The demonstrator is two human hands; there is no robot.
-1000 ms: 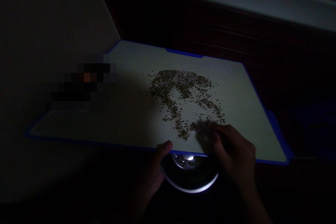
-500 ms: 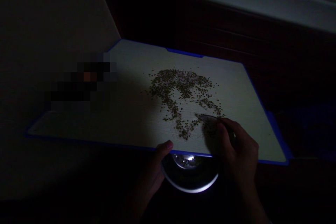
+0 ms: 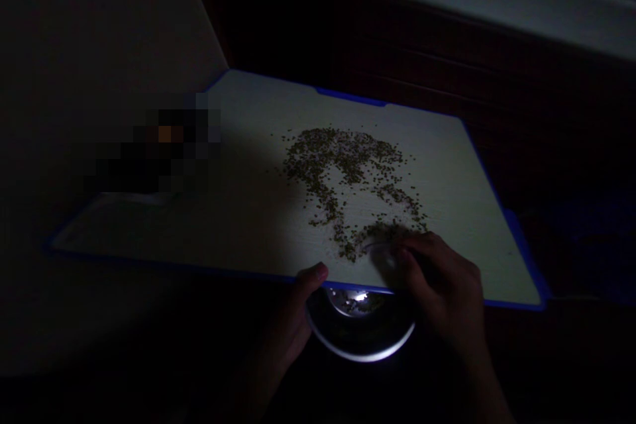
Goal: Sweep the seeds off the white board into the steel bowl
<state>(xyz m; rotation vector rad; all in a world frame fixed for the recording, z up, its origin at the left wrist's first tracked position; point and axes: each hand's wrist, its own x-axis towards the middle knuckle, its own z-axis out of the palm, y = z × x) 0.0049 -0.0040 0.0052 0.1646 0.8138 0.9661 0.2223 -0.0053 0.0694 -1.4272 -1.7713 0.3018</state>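
A white board with a blue rim (image 3: 238, 232) carries a scattered layer of small greenish-brown seeds or lentils (image 3: 342, 152). My right hand (image 3: 442, 278) is closed on what looks like a spoon (image 3: 372, 247), its thin end among the grains near the board's front edge; the handle is mostly hidden in my fingers. Under that edge sits a round, shiny metal bowl (image 3: 368, 354) with some grains inside. My left hand (image 3: 298, 318) grips the bowl's left side, its thumb resting over the board's front edge. The fingers are partly lost in shadow.
The scene is very dark. A blurred-out patch (image 3: 154, 152) covers the board's left end. A pale wall or panel (image 3: 99, 26) rises at the left, and a light ledge (image 3: 497, 0) runs across the upper right. Dark blue material (image 3: 586, 238) lies to the right.
My right hand has shifted slightly toward me and left, bringing the spoon's end closer to the board's front edge. My left hand stays in place on the bowl.
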